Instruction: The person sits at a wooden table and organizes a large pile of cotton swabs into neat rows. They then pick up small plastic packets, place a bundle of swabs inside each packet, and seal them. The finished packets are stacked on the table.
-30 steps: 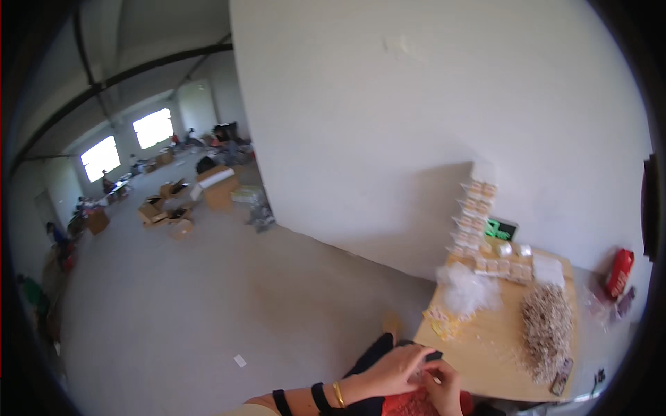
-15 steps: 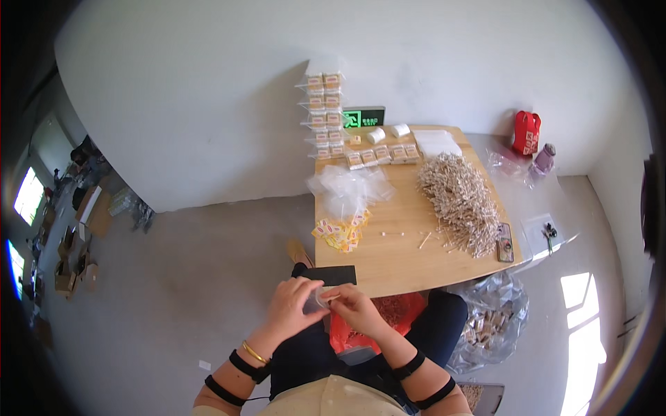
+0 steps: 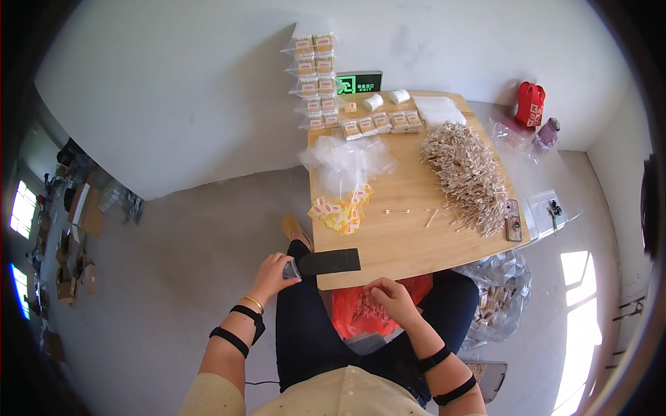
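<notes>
My left hand is closed around a small clear, greyish plastic piece, just off the left end of a flat black bar at the table's near left corner. Whether the piece is a pouch or a small cup, I cannot tell. Over an open red plastic bag hangs my right hand, its fingers curled together; anything between them is too small to make out. Pinkish thin bits fill the red bag, which sits between my knees below the table edge.
On the wooden table lie a heap of cotton swabs, clear bags, yellow labels and a phone. Packed swab bundles form a row, with a stack beside it. A grey bag stands at right.
My hands, together around the clear piece before, have parted. The left has gone left and up with it; the right has moved right over the red bag. The view has shifted a little.
</notes>
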`<state>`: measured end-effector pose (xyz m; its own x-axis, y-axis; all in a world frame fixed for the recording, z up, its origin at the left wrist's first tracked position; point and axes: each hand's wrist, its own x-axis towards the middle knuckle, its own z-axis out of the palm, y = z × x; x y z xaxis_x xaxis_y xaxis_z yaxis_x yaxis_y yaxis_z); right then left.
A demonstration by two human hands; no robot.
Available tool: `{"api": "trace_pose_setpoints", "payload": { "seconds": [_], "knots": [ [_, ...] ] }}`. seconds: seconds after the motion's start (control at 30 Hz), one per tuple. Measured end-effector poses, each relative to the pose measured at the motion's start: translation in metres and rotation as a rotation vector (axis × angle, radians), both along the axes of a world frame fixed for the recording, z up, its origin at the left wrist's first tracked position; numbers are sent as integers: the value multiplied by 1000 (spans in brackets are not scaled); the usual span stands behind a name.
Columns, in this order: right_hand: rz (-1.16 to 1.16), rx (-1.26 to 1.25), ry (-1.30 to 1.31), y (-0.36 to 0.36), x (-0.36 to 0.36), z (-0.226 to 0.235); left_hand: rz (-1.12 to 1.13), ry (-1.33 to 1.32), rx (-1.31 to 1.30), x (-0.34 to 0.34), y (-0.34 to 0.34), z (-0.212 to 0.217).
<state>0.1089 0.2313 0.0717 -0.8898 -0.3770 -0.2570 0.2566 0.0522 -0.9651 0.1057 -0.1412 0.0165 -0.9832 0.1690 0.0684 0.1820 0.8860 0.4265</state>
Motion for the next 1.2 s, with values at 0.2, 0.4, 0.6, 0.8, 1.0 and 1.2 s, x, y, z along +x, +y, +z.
{"api": "trace_pose_setpoints", "payload": {
  "seconds": [0.2,0.4,0.6,0.8,1.0,1.2],
  "knots": [
    [1,25,-21,0,-4,-12,-67,-39,158,-16,8,8],
    [21,23,-14,-12,-7,-15,-178,-52,92,-29,11,19],
    [65,65,-36,-23,-10,-8,-236,-37,27,-37,20,22],
    [60,35,-96,-18,-7,-17,-344,35,-85,-48,50,31],
    [65,61,-81,-11,-7,-24,-415,51,-233,-58,72,32],
    [9,74,-100,6,-15,-23,-152,161,-74,-81,81,25]
  ]
}}
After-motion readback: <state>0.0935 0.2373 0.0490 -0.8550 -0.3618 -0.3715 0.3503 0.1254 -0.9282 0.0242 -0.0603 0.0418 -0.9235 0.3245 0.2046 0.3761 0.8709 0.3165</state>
